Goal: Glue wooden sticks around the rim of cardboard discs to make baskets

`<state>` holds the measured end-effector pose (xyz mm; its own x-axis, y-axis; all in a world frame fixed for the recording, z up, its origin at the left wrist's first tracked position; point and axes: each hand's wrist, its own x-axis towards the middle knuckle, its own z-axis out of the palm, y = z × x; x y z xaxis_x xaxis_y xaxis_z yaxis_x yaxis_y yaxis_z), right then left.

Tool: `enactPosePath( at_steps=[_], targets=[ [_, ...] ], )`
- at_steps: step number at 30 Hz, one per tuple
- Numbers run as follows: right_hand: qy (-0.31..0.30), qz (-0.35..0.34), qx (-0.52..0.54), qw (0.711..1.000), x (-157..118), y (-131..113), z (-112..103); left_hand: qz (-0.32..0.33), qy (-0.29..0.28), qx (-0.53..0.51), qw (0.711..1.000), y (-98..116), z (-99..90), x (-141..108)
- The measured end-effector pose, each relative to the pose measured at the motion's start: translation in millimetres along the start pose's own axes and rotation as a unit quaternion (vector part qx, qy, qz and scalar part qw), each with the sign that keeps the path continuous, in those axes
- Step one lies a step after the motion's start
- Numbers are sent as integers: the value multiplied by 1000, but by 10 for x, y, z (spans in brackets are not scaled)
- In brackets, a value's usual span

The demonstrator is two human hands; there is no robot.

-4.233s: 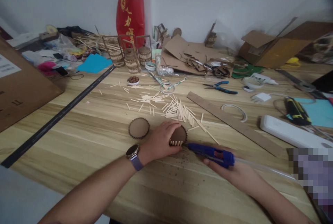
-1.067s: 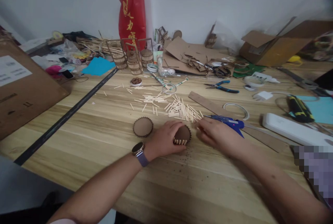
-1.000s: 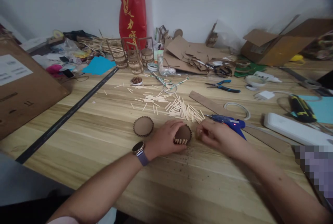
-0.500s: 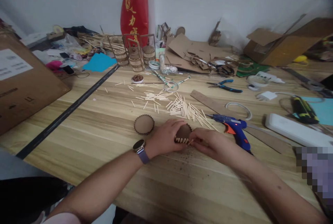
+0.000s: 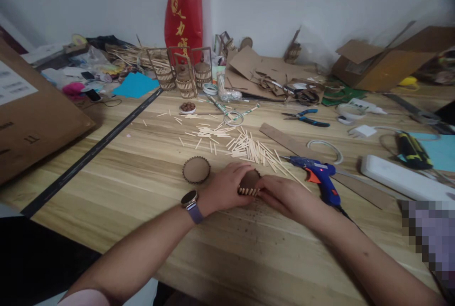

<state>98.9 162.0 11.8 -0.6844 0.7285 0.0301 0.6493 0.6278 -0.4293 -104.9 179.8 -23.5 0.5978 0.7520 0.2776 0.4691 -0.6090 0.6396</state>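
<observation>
My left hand point(image 5: 227, 185) curls around the left side of a small round cardboard base point(image 5: 250, 181), holding it on the table. Short pale sticks line the base's near edge, and its far rim looks dark and notched. My right hand point(image 5: 282, 193) pinches at the base's right edge; whatever lies between those fingertips is hidden. Left of my hands, a second round cardboard base point(image 5: 196, 170) with a notched rim lies flat. Beyond them is a loose pile of short wooden sticks point(image 5: 252, 147). A blue glue gun point(image 5: 322, 173) with an orange trigger rests right of my right hand.
Several small stick baskets with tall handles point(image 5: 186, 83) stand at the back before a red bag point(image 5: 184, 12). Blue-handled pliers point(image 5: 307, 117), a cardboard strip point(image 5: 284, 140) and a white power strip point(image 5: 401, 178) lie rightward. A big carton point(image 5: 39, 121) occupies the left.
My right fingertips have shifted slightly and press closer against the base's right edge. My left hand keeps its hold. The view has shifted a little.
</observation>
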Motion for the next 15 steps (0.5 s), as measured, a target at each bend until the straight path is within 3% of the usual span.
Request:
enactPosePath(
  at_steps=[15],
  targets=[
    [11,-16,3,1000,-17,57,42,-5,2,-10,1000,11,-8,8]
  ],
)
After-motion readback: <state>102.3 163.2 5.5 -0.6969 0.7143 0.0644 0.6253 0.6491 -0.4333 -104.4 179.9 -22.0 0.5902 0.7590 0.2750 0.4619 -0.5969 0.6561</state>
